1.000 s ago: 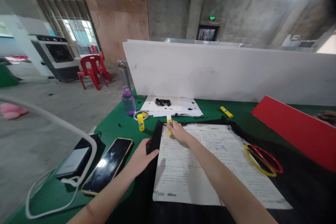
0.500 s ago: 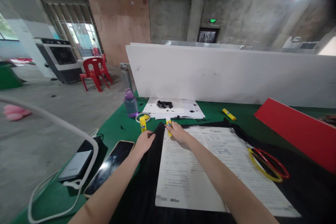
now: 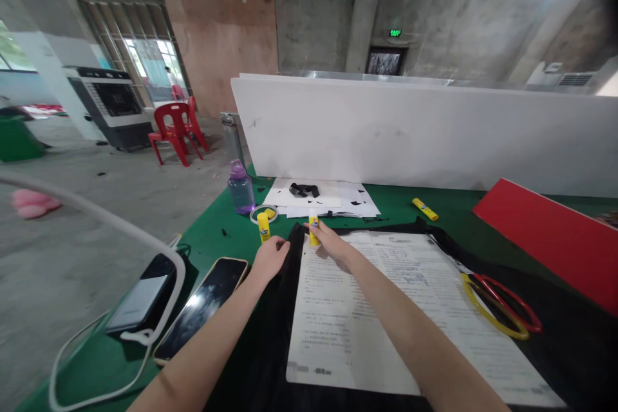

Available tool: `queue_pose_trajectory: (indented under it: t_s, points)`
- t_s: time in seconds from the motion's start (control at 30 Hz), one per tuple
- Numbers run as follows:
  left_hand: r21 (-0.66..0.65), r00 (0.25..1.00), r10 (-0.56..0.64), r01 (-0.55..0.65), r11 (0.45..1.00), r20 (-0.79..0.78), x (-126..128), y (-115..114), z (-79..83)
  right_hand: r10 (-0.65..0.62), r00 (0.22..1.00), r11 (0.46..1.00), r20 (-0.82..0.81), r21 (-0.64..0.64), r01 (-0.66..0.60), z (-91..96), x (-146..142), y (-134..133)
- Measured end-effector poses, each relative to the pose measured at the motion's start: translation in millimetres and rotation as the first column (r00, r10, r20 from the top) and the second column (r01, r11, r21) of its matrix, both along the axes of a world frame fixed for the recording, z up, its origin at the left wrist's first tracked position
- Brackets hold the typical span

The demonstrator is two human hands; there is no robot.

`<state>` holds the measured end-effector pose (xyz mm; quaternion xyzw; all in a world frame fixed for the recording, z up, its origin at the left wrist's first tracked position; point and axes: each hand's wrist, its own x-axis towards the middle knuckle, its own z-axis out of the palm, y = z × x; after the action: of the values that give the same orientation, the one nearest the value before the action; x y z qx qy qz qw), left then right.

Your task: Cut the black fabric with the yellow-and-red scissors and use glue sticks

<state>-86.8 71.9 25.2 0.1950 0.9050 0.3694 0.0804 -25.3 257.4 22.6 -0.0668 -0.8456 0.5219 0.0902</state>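
Note:
My right hand (image 3: 331, 246) is closed around a yellow glue stick (image 3: 314, 232) with a white end, tilted slightly over the top left corner of a printed paper sheet (image 3: 333, 328). That paper lies on a larger black sheet (image 3: 263, 347). At the black sheet's upper left edge, my left hand (image 3: 271, 259) has its fingers curled together on the black material; the fingertips are partly hidden. Just beyond the left hand stands a second yellow glue stick (image 3: 263, 229). Scissors (image 3: 502, 309) with red and yellow handles rest on the right side of the paper.
A phone (image 3: 205, 309), a power bank (image 3: 142, 299) and a white cable (image 3: 181, 270) lie left. Behind are a purple bottle (image 3: 240, 190), a tape roll (image 3: 253, 219), white papers (image 3: 333, 196) with black scraps and another glue stick (image 3: 425, 209). A white board (image 3: 410, 135) stands behind; a red board (image 3: 545, 241) lies right.
The glue stick in my right hand has shifted slightly and stands a little more upright. My left hand stays at the black sheet's edge. The view has moved slightly.

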Motion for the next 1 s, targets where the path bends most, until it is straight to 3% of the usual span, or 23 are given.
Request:
queue_pose_trajectory:
  t_s: [0.1, 0.3, 0.47, 0.73, 1.0]
  points:
    - [-0.032, 1.0, 0.001, -0.002, 0.999, -0.025, 5, 4, 5.0, 0.004, 1.0, 0.98, 0.026, -0.197, 0.002, 0.0, -1, 7]
    - [-0.094, 0.992, -0.108, 0.102, 0.99, -0.063, 14, 19, 17.7, -0.014, 0.999, 0.966, -0.039, -0.259, 0.004, -11.7, -14, 12]
    - [-0.145, 0.974, -0.224, 0.217, 0.965, -0.034, 20, 33, 17.4, -0.142, 0.986, 0.877, -0.092, -0.474, 0.082, -23.7, -27, 22]
    - [-0.209, 0.967, -0.252, 0.237, 0.949, -0.048, 34, 63, 19.2, -0.262, 0.953, 0.787, -0.151, -0.604, 0.121, -25.3, -26, 27]
    - [-0.218, 0.971, -0.238, 0.236, 0.947, 0.021, 38, 79, 8.3, -0.302, 0.934, 0.723, -0.193, -0.685, 0.093, -19.4, -21, 24]
